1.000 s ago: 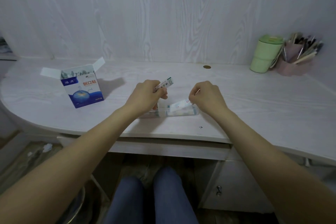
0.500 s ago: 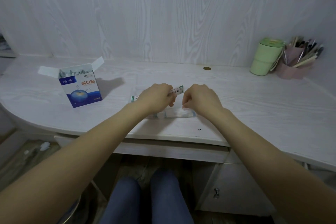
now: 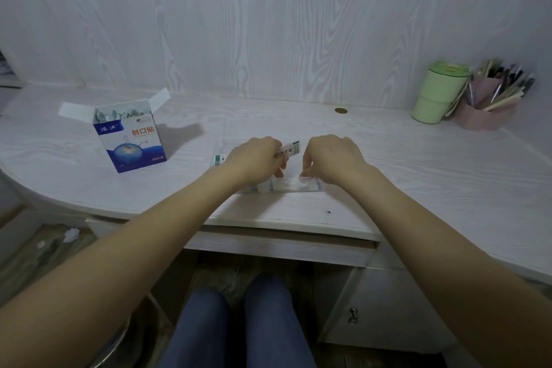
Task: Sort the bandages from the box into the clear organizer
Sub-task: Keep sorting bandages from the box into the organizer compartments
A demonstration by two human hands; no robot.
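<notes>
White wood-grain covers both the table (image 3: 418, 176) and the wall behind it, and below the table's near edge a pair of knees in blue trousers (image 3: 239, 326) shows beside a cupboard door with a small metal knob (image 3: 353, 315). Just back from that edge lies the clear organizer (image 3: 286, 184), a long shallow case with wrapped bandages inside, though how its compartments are divided is hard to make out. Over its left end the left hand (image 3: 254, 160) is curled around a bundle of bandages (image 3: 289, 149), whose printed ends stick out on both sides of the fist. Over the right end, the right hand (image 3: 331, 158) has its fingers bent downward, and its fingertips seem to pinch the organizer's rim or something at it; the view is too poor to say which. Farther left stands the bandage box (image 3: 131, 140), blue and white, upright, flaps open, with more bandages showing at its top. Toward the wall a small brown disc (image 3: 340, 110) lies on the table, and in the far right corner a green cup (image 3: 437, 92) stands touching a pink pen holder (image 3: 485, 107) full of pens.
</notes>
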